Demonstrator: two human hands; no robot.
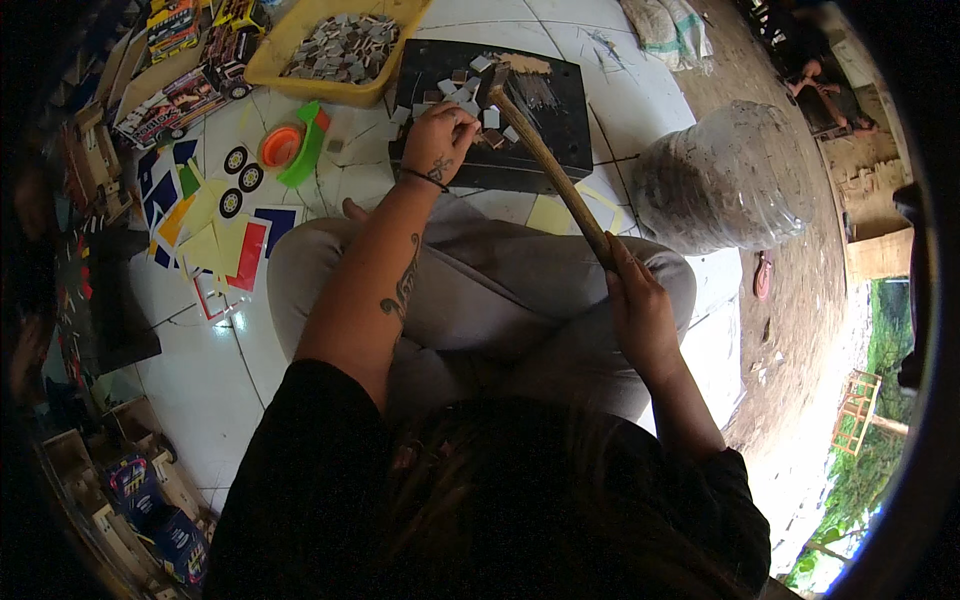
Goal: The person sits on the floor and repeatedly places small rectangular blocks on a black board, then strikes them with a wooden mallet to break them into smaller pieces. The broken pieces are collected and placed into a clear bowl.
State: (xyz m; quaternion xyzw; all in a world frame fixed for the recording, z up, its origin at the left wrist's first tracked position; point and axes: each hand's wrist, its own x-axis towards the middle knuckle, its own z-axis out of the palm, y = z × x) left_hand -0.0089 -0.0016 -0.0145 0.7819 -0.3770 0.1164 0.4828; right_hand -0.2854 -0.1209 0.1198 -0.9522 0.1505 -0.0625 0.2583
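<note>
My right hand (640, 305) grips the lower end of a hammer's wooden handle (555, 175). The hammer slants up and left, with its head (497, 94) over a black block (560, 160) in front of my crossed legs. At the block's left side, my left hand (440, 138) has its fingers pinched together; whatever they hold is too small to make out. Around those fingertips lie several small grey and brown square pieces (491, 118). Thin nails (540, 92) are heaped at the block's far right, beside a tan patch (525, 63).
A yellow basin (392, 72) of square pieces stands beyond the block. Leftward are a green scoop (313, 150), orange bowl (281, 146), toy wheels (251, 178), coloured sheets (205, 245) and toy trucks (180, 105). A plastic-wrapped bundle (715, 180) stands right; another person's hands (815, 88) show far right.
</note>
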